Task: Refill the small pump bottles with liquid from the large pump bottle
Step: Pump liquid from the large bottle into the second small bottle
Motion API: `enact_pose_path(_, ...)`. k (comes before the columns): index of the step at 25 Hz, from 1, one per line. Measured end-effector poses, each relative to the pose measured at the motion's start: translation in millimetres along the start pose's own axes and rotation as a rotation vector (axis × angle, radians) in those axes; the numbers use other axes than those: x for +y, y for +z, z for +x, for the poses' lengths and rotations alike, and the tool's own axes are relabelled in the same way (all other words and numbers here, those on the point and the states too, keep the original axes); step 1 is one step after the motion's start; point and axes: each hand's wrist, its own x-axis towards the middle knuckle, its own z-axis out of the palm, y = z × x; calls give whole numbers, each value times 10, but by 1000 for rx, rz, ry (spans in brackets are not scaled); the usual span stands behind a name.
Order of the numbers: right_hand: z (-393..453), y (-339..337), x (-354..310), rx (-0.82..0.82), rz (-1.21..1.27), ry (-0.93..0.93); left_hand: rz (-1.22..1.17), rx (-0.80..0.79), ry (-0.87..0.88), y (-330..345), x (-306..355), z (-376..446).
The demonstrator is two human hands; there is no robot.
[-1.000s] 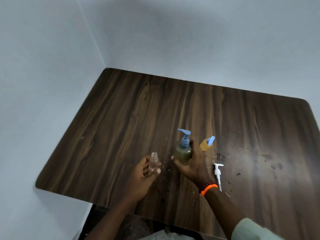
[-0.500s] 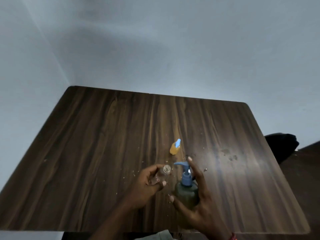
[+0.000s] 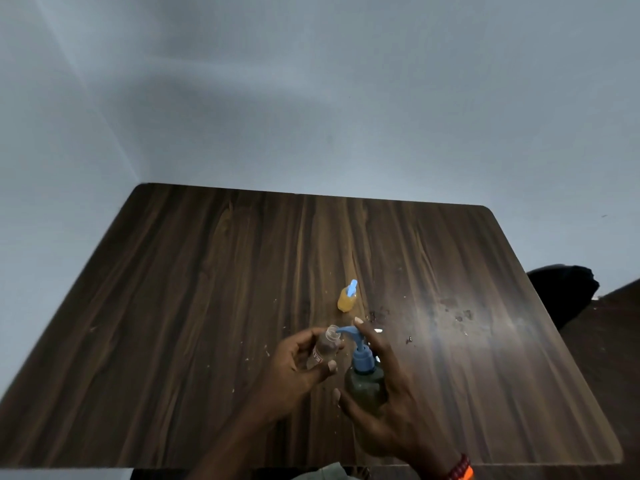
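The left hand grips the uncapped small bottle, tilted, its open mouth touching or just under the spout tip of the large pump bottle; the right hand wraps that bottle, forefinger on the pump head; a filled yellow bottle stands beyond on the table

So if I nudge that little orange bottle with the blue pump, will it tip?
Probably: the orange bottle looks narrow and top-heavy under its blue pump. It appears full, so slightly steadier. The nearby spots could mean a slick table.
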Motion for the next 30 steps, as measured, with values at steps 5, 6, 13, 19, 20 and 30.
enact_pose_path(5,8,3,-34,-8,-54,-17,54,3,39,-6,-20,-11)
enact_pose_path(6,11,2,-32,-17,-68,-15,67,2,52,-2,-10,-16)
enact_pose_path(13,32,21,-86,-26,-125,25,60,-2,91,-13,-5,-28)
enact_pose_path(19,17,28,-134,-56,-141,24,47,29,122,-34,2,-42)
enact_pose_path(20,15,22,-150,-53,-139,27,53,23,118,-30,1,-47)
enact_pose_path(30,-6,7,-164,-35,-194,31,40,14,123,-18,30,-58)
